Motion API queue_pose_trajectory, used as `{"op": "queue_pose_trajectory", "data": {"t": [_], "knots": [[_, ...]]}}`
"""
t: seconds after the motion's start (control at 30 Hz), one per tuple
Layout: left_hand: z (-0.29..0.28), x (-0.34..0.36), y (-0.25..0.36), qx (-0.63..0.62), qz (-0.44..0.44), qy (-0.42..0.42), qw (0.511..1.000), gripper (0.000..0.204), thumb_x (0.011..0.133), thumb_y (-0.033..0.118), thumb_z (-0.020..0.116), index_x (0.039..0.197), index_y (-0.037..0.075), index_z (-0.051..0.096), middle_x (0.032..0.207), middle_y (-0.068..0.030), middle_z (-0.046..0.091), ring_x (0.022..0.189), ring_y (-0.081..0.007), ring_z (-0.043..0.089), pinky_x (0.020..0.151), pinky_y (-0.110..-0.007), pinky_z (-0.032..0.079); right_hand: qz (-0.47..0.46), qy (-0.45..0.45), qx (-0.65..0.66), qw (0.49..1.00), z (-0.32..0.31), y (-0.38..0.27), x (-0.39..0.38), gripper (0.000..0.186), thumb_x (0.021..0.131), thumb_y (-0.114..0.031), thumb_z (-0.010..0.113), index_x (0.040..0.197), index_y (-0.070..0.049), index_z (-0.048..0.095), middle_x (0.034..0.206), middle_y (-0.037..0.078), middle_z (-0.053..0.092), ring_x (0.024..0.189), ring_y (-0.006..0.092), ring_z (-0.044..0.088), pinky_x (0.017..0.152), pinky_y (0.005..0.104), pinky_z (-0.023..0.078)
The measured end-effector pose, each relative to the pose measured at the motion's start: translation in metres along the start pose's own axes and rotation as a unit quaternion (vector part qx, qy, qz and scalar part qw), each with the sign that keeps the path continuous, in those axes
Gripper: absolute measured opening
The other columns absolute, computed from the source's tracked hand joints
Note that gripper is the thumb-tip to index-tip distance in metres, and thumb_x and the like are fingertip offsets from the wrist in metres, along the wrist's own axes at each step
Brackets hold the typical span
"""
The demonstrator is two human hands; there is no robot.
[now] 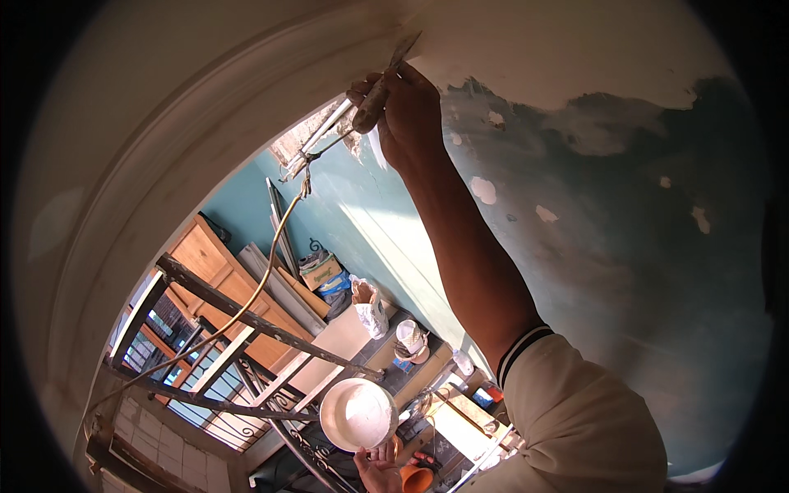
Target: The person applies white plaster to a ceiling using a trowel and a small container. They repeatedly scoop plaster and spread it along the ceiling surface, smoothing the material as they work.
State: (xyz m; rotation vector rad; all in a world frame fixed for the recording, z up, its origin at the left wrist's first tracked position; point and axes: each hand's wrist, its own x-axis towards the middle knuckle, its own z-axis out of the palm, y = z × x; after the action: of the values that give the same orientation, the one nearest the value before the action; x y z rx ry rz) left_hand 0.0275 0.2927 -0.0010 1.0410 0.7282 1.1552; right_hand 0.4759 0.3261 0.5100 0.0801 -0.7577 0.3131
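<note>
My right hand (399, 115) is raised high, closed round a putty knife (376, 99) whose blade points up to a pale plastered surface (444, 41) beside a curved moulding (164, 107). Behind my right arm, the teal wall (616, 246) has white patches and an uneven plaster edge. At the bottom my left hand (378, 468) holds a white round tub (341, 411) by its underside and rim, with white material inside. A loose cable (283, 222) runs from near my right hand down to the lower left.
A ladder-like metal frame (246, 320) with white rungs spans the lower left. Far below are leaning wooden panels (209, 271), boxes (320, 271), a white sack (370, 312), a bucket (409, 335), an orange container (415, 478) and a light wooden table (452, 423).
</note>
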Motion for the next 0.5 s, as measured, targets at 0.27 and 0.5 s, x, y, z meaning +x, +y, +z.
{"op": "queue_pose_trajectory", "data": {"t": [0.27, 0.5], "knots": [[0.017, 0.007, 0.003, -0.181, 0.036, 0.073, 0.98, 0.062, 0.107, 0.038, 0.057, 0.155, 0.004, 0.038, 0.162, -0.0201, 0.038, 0.145, -0.0399, 0.046, 0.122, -0.054, 0.043, 0.02, -0.083, -0.048, 0.995, -0.001, -0.005, 0.013, 0.024, 0.107, -0.007, 0.044, 0.103, 0.007, 0.062, 0.081, 0.021, 0.068, 0.068, 0.0286, 0.067, 0.055, 0.0414, 0.057], [0.016, 0.007, 0.005, -0.28, 0.042, 0.101, 0.954, 0.07, 0.102, 0.031, 0.065, 0.157, -0.001, 0.035, 0.165, -0.0264, 0.032, 0.15, -0.0431, 0.043, 0.121, -0.052, 0.048, 0.065, -0.125, 0.004, 0.99, 0.054, 0.025, -0.059, 0.023, 0.109, -0.01, 0.043, 0.102, 0.004, 0.06, 0.072, 0.016, 0.066, 0.05, 0.0236, 0.063, 0.071, 0.0372, 0.06]]}}
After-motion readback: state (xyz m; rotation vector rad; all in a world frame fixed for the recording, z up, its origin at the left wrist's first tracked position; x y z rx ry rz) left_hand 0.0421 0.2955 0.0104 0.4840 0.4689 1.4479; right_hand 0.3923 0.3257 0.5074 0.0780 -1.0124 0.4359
